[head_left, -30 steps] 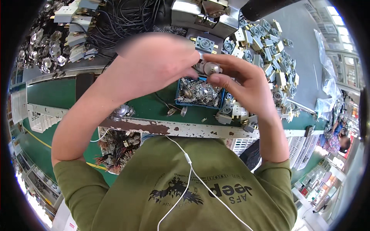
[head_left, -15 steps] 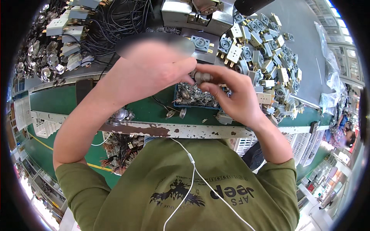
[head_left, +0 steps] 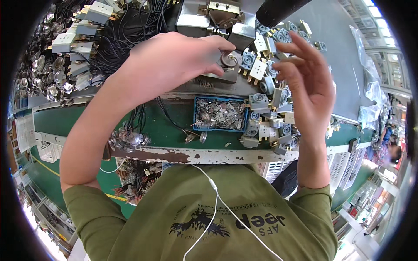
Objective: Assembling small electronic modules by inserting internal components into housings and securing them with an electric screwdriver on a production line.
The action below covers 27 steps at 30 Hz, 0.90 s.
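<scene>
My left hand [head_left: 187, 55] reaches over the bench with thumb and forefinger around a round metal disc [head_left: 230, 60]. The disc rests at a dark metal block [head_left: 225, 77] below the metal press [head_left: 215, 17]; whether a socket piece lies beneath it is hidden. To the right, my right hand [head_left: 307, 85] is raised with fingers apart and nothing in them. Under and beside it lies a heap of grey and white square socket pieces [head_left: 257, 69] with brass prongs.
A blue tray [head_left: 194, 114] of small metal parts stands in front of the block. Black cables [head_left: 117, 43] with white plugs [head_left: 64, 42] and shiny metal discs [head_left: 52, 93] crowd the left. A dark cylinder [head_left: 281, 11] slants in at the top. The bench edge [head_left: 209, 157] is chipped.
My hands were together over the tray at a grey round piece. Now my left hand is at the block with the disc, and my right hand has moved away right and opened.
</scene>
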Available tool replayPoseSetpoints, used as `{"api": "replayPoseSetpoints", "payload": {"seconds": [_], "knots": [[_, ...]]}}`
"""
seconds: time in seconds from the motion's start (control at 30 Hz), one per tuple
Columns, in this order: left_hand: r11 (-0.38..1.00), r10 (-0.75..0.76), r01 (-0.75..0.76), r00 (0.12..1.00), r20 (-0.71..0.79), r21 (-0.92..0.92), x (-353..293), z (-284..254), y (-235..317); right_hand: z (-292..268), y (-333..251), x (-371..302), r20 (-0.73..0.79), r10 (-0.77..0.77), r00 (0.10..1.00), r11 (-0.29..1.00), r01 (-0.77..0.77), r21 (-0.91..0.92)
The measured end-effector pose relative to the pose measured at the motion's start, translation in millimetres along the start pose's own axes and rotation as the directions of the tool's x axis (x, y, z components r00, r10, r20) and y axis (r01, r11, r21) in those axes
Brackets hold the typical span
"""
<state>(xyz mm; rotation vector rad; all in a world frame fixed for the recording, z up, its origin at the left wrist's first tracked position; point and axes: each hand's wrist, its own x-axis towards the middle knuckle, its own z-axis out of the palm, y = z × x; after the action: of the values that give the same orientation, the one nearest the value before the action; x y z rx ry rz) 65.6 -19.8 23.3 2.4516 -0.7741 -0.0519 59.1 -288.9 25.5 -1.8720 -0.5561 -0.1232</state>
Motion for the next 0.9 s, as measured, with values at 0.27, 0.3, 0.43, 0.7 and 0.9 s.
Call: {"api": "replayPoseSetpoints", "payload": {"seconds": [0.27, 0.3, 0.43, 0.7, 0.9], "knots": [[0.963, -0.264, 0.267, 0.939, 0.220, 0.016, 13.0, 12.1, -13.6, -9.4, -43.2, 82.9, -0.563, -0.293, 0.772, 0.956, 0.231, -0.180], [0.973, -0.229, 0.230, 0.952, 0.205, 0.022, 11.9, 14.2, -18.3, 2.6, -38.5, 88.8, -0.505, -0.351, 0.789, 0.932, 0.345, -0.108], [0.981, -0.193, 0.191, 0.963, 0.189, 0.031, 12.7, 15.5, -19.3, 12.9, -34.2, 123.1, -0.268, -0.281, 0.921, 0.959, 0.281, -0.041], [0.985, -0.159, 0.141, 0.968, 0.194, 0.100, 11.2, 17.3, -23.1, -8.0, -34.1, 93.0, -0.312, -0.296, 0.903, 0.951, 0.309, -0.005], [0.989, -0.121, 0.105, 0.978, 0.171, 0.102, 8.4, 18.1, -23.9, 15.9, -47.3, 90.3, -0.394, -0.302, 0.868, 0.936, 0.348, 0.049]]}}
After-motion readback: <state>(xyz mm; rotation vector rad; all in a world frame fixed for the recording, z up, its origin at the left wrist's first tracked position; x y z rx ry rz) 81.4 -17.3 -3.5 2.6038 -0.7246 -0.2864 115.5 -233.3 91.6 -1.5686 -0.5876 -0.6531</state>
